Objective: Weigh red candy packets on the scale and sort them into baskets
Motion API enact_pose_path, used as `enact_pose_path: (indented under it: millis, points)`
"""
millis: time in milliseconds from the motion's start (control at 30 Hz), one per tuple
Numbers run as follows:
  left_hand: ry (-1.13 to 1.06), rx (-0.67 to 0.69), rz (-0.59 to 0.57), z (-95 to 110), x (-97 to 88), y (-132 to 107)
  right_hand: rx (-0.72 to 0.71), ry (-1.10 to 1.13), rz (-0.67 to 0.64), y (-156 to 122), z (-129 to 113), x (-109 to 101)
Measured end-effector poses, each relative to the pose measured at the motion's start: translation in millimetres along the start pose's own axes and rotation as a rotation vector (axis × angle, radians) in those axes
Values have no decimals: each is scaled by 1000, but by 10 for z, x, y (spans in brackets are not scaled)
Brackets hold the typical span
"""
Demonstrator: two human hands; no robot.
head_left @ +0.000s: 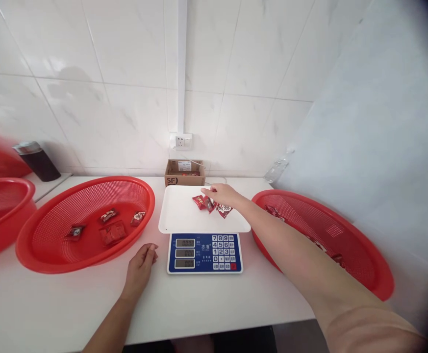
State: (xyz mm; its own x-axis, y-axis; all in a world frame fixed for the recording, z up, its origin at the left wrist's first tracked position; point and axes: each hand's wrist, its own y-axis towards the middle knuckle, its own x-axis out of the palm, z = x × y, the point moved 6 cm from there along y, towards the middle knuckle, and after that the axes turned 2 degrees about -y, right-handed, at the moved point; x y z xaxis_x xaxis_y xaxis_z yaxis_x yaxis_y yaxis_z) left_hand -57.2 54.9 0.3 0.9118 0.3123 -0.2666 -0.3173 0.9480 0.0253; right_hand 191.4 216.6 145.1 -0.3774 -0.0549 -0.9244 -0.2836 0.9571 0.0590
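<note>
My right hand is over the white weighing tray of a digital scale, its fingers closed around small red snack packets. Several of these packets hang or lie just below the fingers; whether they touch the tray I cannot tell. The scale's blue panel faces me, with number keys on the right and three small displays on the left. Beside the scale, my left hand rests at the table with its fingers curled together and nothing visible in them.
A red basket with several packets stands left; another red basket with packets stands right, partly behind my forearm. A third red basket is at far left, near a dark bottle. Behind the scale sits a cardboard box.
</note>
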Motion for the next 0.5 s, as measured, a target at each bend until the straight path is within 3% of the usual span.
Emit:
enact_pose_path:
  millis: [233, 500]
  points:
    - [12, -12, -9, 76, 8, -30, 30, 53, 18, -37, 11, -84]
    - [27, 5, -5, 91, 7, -32, -20, 125, -132, -119, -17, 75]
